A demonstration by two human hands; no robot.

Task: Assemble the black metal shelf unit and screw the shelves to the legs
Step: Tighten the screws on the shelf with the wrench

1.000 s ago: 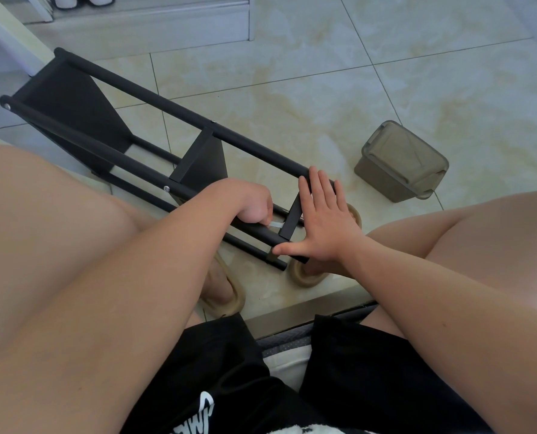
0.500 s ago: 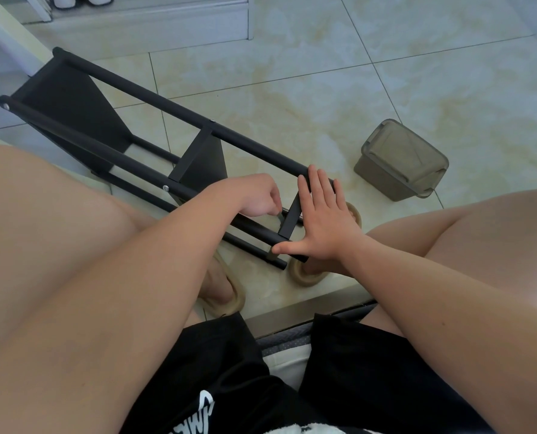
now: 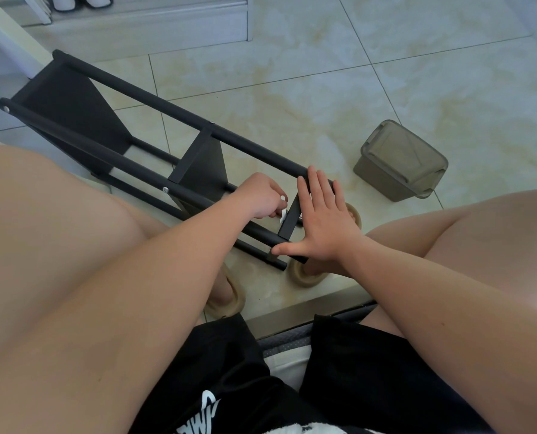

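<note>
1. The left grip (image 3: 261, 198) is curled narrow, its fingertips pinching a small white piece (image 3: 282, 214). What that piece is cannot be told at this size.
2. The piece sits just beside the end shelf (image 3: 292, 216), a black panel seen nearly edge-on, which stands between the two grips.
3. The right grip (image 3: 322, 222) is wide and flat, with its fingers straight and close together. It presses against the other face of the end shelf and holds nothing.
4. The right grip's thumb (image 3: 287, 248) is spread toward the left grip and touches the end of the near leg (image 3: 104, 155). Its fingertips reach the far leg (image 3: 173, 109) close to that leg's end.
5. The black metal shelf unit (image 3: 203, 175) lies on its side on the tiled floor (image 3: 323, 73), running away from both grips, up and to the left.
6. A silver screw head (image 3: 165, 189) shows on the near leg, beyond the left grip, where the middle panel meets it.
7. The far shelf (image 3: 79, 117), the widest panel in view, is at the end of the unit farthest from the grips.
8. A translucent grey-brown lidded box (image 3: 400, 161) stands on the floor to the right of the right grip, well apart from it.
9. One tan slipper (image 3: 306, 277) lies just below the right grip. The other slipper (image 3: 229, 303) is partly hidden under the left forearm.
10. Black shorts (image 3: 217, 368) are nearest the camera, behind both grips.
</note>
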